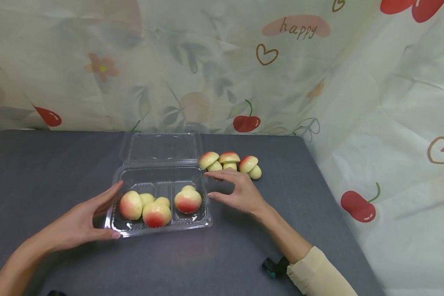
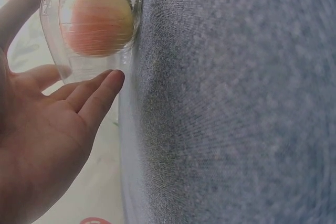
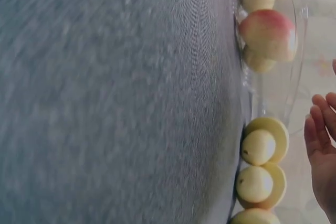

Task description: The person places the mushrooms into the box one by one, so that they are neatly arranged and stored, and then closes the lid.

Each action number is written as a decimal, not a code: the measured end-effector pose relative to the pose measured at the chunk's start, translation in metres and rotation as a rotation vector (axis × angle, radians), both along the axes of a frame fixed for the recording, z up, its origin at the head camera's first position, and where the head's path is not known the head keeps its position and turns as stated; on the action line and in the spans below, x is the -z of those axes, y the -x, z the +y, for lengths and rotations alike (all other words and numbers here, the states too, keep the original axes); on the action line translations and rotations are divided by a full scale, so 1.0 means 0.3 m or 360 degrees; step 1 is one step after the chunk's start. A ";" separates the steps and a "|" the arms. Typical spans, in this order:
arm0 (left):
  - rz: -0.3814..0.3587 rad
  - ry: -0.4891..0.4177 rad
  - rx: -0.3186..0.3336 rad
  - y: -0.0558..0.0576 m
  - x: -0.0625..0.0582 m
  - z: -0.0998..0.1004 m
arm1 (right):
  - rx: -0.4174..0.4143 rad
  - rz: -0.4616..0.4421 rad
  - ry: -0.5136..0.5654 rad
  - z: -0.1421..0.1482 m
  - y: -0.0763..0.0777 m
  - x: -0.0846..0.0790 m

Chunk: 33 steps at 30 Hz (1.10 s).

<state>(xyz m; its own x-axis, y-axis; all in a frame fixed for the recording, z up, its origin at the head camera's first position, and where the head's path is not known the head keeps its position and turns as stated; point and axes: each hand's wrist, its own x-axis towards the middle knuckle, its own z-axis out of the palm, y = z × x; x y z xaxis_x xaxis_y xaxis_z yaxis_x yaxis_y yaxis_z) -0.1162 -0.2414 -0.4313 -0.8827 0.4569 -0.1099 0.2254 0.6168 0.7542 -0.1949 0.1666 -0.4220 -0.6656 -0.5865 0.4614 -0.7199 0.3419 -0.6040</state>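
A clear plastic hinged box [image 1: 166, 230] lies with its lid [image 1: 163, 146] folded back. Three toy mushrooms with red-and-cream caps are inside: a left one [image 1: 130, 205], a middle one [image 1: 157, 214] and, in the right compartment, another [image 1: 188, 201]. At the box's left side is my left hand [image 1: 79, 226], thumb by the front corner and fingers along the side; in the left wrist view the fingers look extended against the clear wall. My right hand [image 1: 240, 191] hovers beside the right edge, thumb and fingers spread around nothing.
Behind my right hand, three more toy mushrooms stand in a row: a left one [image 1: 209, 160], a middle one [image 1: 229, 158] and a right one [image 1: 250, 165]. The grey cloth-covered table [image 1: 192, 267] meets a printed curtain [image 1: 207, 61] at the back and right.
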 end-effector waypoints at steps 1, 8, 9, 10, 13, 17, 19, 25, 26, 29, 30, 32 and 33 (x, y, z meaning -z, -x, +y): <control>0.0004 -0.0004 0.0000 0.000 0.001 0.001 | 0.0015 -0.0004 0.0001 0.007 0.003 -0.001; 0.0001 -0.0001 -0.0005 -0.001 0.002 0.001 | 0.0097 0.0045 0.0030 0.059 0.033 0.012; -0.0002 0.0001 -0.0005 -0.001 0.002 0.000 | 0.0108 0.0067 0.0038 0.067 0.037 0.014; -0.0004 0.0002 -0.0004 -0.001 0.002 0.000 | 0.0122 0.0088 0.0045 0.075 0.042 0.016; -0.0012 0.0007 0.0000 0.000 0.002 -0.001 | 0.0148 0.0124 0.0075 0.096 0.052 0.017; -0.0013 0.0006 0.0000 0.001 0.003 -0.001 | 0.0158 0.0149 0.0095 0.112 0.050 -0.005; -0.0008 -0.0002 0.0002 0.001 0.004 0.000 | 0.0164 0.0162 0.0092 0.115 0.040 -0.033; 0.0018 -0.0002 0.0013 0.002 0.004 0.000 | 0.0212 0.0170 0.0071 0.127 0.015 -0.095; 0.0019 0.0001 0.0013 0.002 0.004 0.000 | 0.0221 0.0165 0.0074 0.132 0.016 -0.095; 0.0015 0.0009 0.0012 0.002 0.003 -0.001 | 0.0253 0.0166 0.0085 0.150 0.031 -0.074; 0.0012 0.0010 0.0010 0.002 0.003 -0.001 | 0.0265 0.0164 0.0088 0.158 0.040 -0.061; 0.0007 0.0011 0.0008 0.001 0.002 -0.002 | 0.0285 0.0161 0.0089 0.178 0.060 -0.034; 0.0004 0.0012 0.0008 0.001 0.002 -0.003 | 0.0295 0.0163 0.0082 0.189 0.071 -0.019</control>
<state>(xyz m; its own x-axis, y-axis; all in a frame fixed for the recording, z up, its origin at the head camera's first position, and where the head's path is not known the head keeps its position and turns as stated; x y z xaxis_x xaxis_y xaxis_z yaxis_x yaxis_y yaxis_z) -0.1164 -0.2423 -0.4318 -0.8806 0.4605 -0.1114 0.2302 0.6214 0.7489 -0.2163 0.2233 -0.4162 -0.7081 -0.4324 0.5582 -0.7060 0.4446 -0.5513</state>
